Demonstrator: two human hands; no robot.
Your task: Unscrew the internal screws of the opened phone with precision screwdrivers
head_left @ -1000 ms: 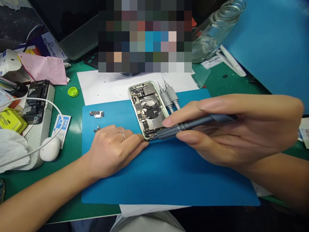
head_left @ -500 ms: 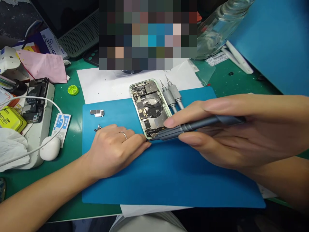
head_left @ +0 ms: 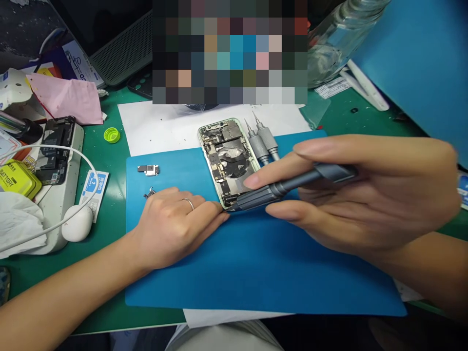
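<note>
An opened phone (head_left: 239,163) with a pale green frame lies tilted on the blue mat (head_left: 219,278), its board and inner parts bare. My left hand (head_left: 177,226), a ring on one finger, is closed with its fingertips at the phone's lower left corner, steadying it. My right hand (head_left: 380,195) grips a dark grey screwdriver (head_left: 259,196) between thumb and fingers. The tool slants down to the phone's bottom edge, where its tip sits close to my left fingertips. Whether the tip is seated in a screw cannot be made out.
Two silver screwdrivers (head_left: 263,141) lie just right of the phone. A small metal bracket (head_left: 149,169) and tiny screws (head_left: 149,193) rest on the mat's left. Further left are a green cap (head_left: 111,135), a white earphone case (head_left: 77,223) and a cable. A glass jar (head_left: 340,44) stands at the back.
My right hand and the screwdriver have shifted slightly, the rear end of the tool moving left and up. My left hand stays at the phone's corner. The view has moved a little.
</note>
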